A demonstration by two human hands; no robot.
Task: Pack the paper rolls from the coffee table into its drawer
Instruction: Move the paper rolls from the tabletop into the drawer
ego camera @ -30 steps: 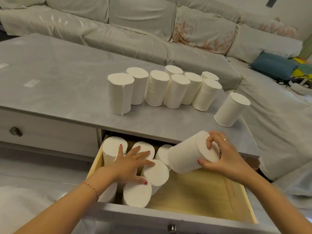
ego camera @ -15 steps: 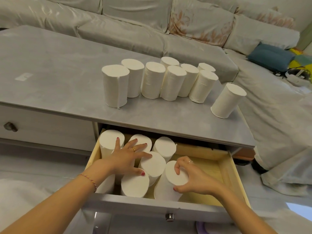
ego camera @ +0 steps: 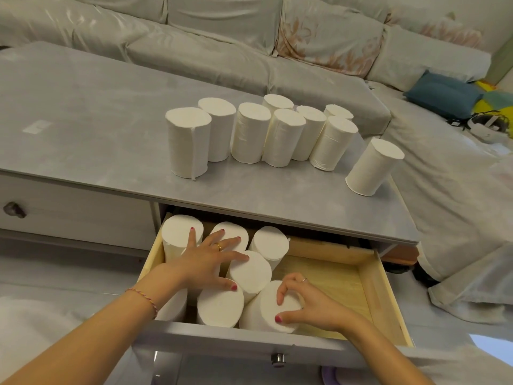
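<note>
The wooden drawer [ego camera: 369, 276] of the grey coffee table [ego camera: 91, 107] stands pulled out, with several white paper rolls upright in its left half. My left hand [ego camera: 206, 259] lies flat with spread fingers on top of those rolls. My right hand [ego camera: 308, 304] grips the top of the front-right roll [ego camera: 261, 312], which stands in the drawer against its neighbours. On the tabletop, several more rolls [ego camera: 249, 133] stand in a cluster, and a single roll [ego camera: 373, 166] stands apart near the right edge.
The right half of the drawer shows bare wood. A shut drawer with a dark knob [ego camera: 14, 209] is at the left. A grey sofa [ego camera: 222, 51] wraps round the table's far and right sides, with a blue cushion [ego camera: 444, 94] on it.
My right hand carried a roll down from above the drawer and stood it in the front row. My left hand stayed flat on the packed rolls.
</note>
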